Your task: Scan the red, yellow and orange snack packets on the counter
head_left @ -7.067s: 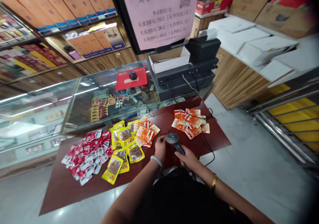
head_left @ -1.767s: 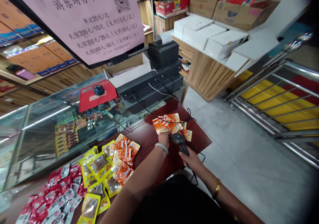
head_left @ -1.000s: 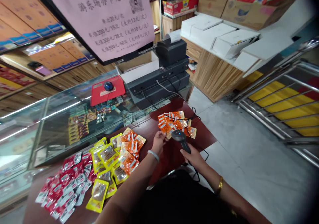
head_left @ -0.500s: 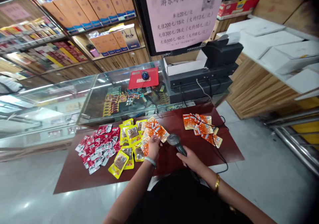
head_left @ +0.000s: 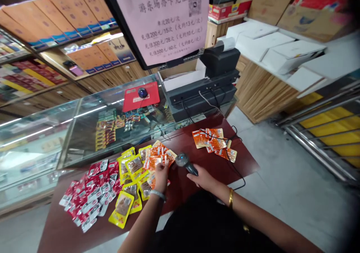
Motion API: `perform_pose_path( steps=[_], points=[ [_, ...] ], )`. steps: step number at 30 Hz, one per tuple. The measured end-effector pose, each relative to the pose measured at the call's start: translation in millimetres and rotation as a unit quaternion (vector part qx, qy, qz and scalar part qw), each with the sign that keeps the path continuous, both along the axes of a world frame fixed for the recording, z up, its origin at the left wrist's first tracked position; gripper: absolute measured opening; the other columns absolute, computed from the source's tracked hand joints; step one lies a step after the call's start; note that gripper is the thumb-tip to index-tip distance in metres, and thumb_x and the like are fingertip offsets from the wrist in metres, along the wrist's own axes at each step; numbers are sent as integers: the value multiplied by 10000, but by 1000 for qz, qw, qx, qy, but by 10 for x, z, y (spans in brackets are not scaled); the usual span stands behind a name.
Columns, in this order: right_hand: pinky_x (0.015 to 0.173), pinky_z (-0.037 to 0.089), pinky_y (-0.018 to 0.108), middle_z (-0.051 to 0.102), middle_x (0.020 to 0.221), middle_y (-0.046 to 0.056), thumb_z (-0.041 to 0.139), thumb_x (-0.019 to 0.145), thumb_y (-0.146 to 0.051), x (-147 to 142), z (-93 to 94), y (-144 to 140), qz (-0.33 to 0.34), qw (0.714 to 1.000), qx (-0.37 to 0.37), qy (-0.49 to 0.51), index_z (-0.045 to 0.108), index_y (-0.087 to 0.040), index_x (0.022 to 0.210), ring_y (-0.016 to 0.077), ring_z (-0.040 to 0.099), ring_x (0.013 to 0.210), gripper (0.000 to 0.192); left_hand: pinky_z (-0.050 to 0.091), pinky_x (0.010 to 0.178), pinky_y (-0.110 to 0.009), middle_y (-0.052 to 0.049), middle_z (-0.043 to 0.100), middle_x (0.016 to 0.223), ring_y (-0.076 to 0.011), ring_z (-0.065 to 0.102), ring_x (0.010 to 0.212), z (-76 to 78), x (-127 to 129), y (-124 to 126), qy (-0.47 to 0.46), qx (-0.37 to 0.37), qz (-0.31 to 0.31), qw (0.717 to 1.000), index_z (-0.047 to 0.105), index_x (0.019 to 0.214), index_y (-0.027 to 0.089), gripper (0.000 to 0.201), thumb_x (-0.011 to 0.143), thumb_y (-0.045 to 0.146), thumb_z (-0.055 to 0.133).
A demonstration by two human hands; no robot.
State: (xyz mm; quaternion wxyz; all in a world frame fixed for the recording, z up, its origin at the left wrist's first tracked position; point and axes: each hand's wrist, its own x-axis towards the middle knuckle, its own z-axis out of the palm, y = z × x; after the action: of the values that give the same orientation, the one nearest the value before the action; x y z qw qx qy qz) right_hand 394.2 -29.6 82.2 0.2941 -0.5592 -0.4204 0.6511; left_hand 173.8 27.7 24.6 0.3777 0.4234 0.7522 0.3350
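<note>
Right hand: we see the right hand (head_left: 203, 177) wrapped tight round the handle of a barcode scanner (head_left: 185, 163), whose head points left toward the middle pile of packets.
Left hand: the left hand (head_left: 161, 175) rests on the orange packets (head_left: 156, 159), fingers bent onto one at the near edge of that pile; we cannot tell whether it is pinched or only pressed down.
Wrists: we note a pale bangle (head_left: 157, 194) on the left wrist and a gold bracelet (head_left: 230, 198) on the right.
Scanner: it sits just beside the left hand, above the table, its head close to the orange pile.
Cord: a black cable (head_left: 238, 174) runs across the table's right end and over its edge.
Second orange pile: more orange packets (head_left: 214, 143) lie well apart to the right, near the table's far corner.
Yellow packets: these (head_left: 129, 187) spread just left of the left hand, touching the orange pile.
Red packets: a heap (head_left: 89, 194) lies farther left.
Table: we see all of it on a dark red table (head_left: 197, 193).
Behind: a glass counter (head_left: 84, 129) bears a red mat (head_left: 141, 95) with a mouse; to its right stands a black till (head_left: 205, 90).
Above: a pink sign (head_left: 168, 17) hangs on the screen's back.
</note>
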Motion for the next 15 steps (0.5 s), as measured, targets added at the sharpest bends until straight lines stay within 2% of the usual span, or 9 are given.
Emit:
perform_pose_path(
  steps=[4, 8, 11, 15],
  points=[
    [383, 319, 194, 455, 521, -113, 628, 786, -412, 350, -93, -101, -80, 996, -27, 5, 538, -158, 1153, 78, 416, 376, 456, 491, 704, -291, -55, 674, 768, -178, 631, 721, -96, 755, 376, -32, 9, -133, 991, 615, 795, 168, 308, 753, 470, 660],
    [372, 306, 205, 433, 498, -120, 633, 753, -482, 633, -188, -226, -153, 987, -52, 1, 524, -154, 1155, 83, 400, 354, 530, 479, 778, -277, -97, 723, 925, -180, 664, 835, -145, 1452, 719, 27, -21, -267, 963, 677, 934, 168, 194, 822, 318, 623],
    [378, 314, 218, 432, 481, -118, 646, 736, -517, 772, -237, -304, -194, 979, -70, 0, 519, -161, 1183, 94, 407, 350, 586, 454, 738, -282, -120, 723, 877, -199, 664, 789, -148, 1775, 902, 98, -51, -299, 948, 688, 874, 165, 155, 828, 295, 618],
    [387, 325, 229, 422, 454, -120, 649, 738, -521, 880, -286, -364, -222, 972, -80, 4, 503, -164, 1224, 109, 415, 356, 620, 413, 659, -294, -106, 659, 657, -215, 628, 659, -144, 1944, 1041, 120, -72, -304, 942, 626, 619, 175, 181, 749, 282, 692]
  ],
)
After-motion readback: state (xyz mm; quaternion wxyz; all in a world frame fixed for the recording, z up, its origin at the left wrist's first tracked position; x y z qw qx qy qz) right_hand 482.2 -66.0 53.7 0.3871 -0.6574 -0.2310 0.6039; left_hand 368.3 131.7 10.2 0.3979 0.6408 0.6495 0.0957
